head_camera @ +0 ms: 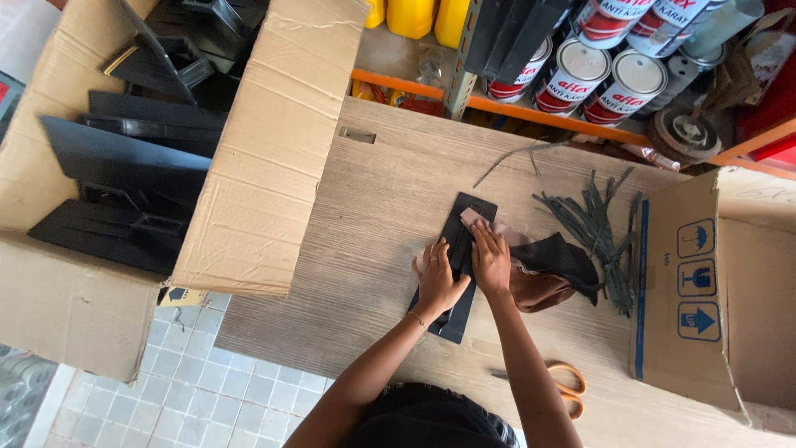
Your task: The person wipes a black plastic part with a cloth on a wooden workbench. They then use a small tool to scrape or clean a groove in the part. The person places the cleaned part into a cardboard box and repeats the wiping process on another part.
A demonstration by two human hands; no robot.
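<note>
Pale wood-grain tabletop (pixel 365 216) fills the middle of a downward view in a storeroom, with grey floor tiles (pixel 199 390) at seven o'clock and metal shelving holding red-and-white paint tins (pixel 580 75) and yellow plastic jugs (pixel 410 17) at twelve to one o'clock. At the centre lies a long flat black plastic panel (pixel 458 315), set slightly on a diagonal. The left hand (pixel 438 278) rests flat on the panel's left edge, fingers spread and palm down, pinning it. The right hand (pixel 491 259) lies just beside it, fingers close together and pressed down on a pinkish cloth (pixel 474 217) at the panel's upper part; whether it pinches the cloth cannot be told. Touching the right hand at three o'clock is a crumpled brown and black rag (pixel 551 270), and beyond it a loose heap of dark green-grey plastic strips (pixel 601 228). Orange-handled scissors (pixel 564 388) lie at five o'clock, near the right forearm. A large open cardboard box of black plastic parts (pixel 124 166) sits at nine to ten o'clock, and another cardboard box with blue symbols (pixel 713 290) at three o'clock. To wipe well, it seems best to hold the panel steady with the flat hand and move the cloth in even, firm strokes along its length.
</note>
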